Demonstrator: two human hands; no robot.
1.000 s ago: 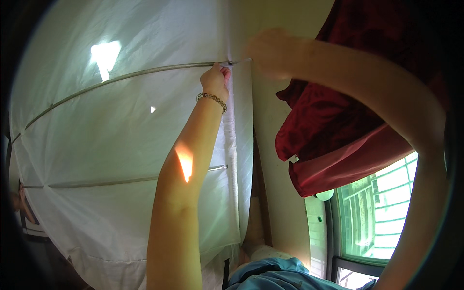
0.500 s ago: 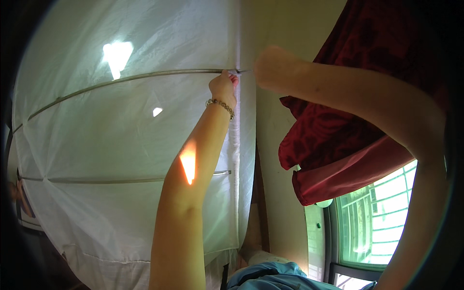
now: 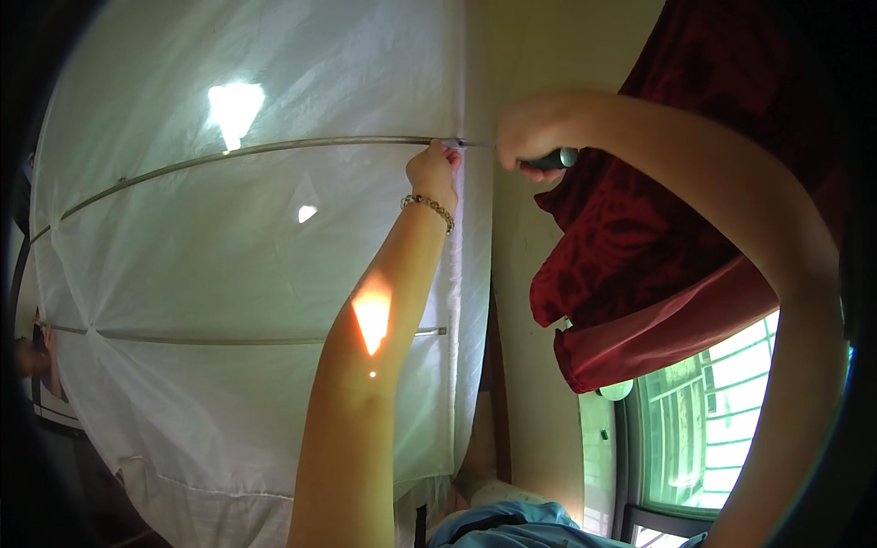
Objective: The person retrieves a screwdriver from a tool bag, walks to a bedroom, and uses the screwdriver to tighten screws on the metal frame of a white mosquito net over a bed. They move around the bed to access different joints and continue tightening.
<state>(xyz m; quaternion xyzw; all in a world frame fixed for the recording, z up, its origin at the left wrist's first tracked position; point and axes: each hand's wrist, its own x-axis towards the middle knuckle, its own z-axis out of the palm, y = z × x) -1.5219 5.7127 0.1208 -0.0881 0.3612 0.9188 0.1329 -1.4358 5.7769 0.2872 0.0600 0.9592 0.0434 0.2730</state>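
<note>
My left hand [image 3: 432, 173] is closed at the right end of a thin metal rod [image 3: 301, 143], pinching a small pale piece there that I cannot make out. The rod bows across a large sheet of translucent white fabric [image 3: 228, 274], near the sheet's seamed right edge. On the other side of that edge, my right hand [image 3: 533, 128], slightly blurred, grips the dark handle of a screwdriver [image 3: 554, 160]. Its thin shaft points left toward the rod's end; whether the tip touches is too small to tell. A beaded bracelet [image 3: 427, 208] circles my left wrist.
Lower down, a second metal rod [image 3: 228, 341] crosses the fabric. Dark red curtains [image 3: 630, 274] hang close beneath my right forearm, above a barred window [image 3: 713, 420]. Behind is a pale wall [image 3: 539, 365]. Blue cloth [image 3: 512, 525] shows at the bottom.
My right hand has turned and shifted slightly right, so the screwdriver's handle now shows. My left hand stays at the rod's end. The whole view has shifted a little.
</note>
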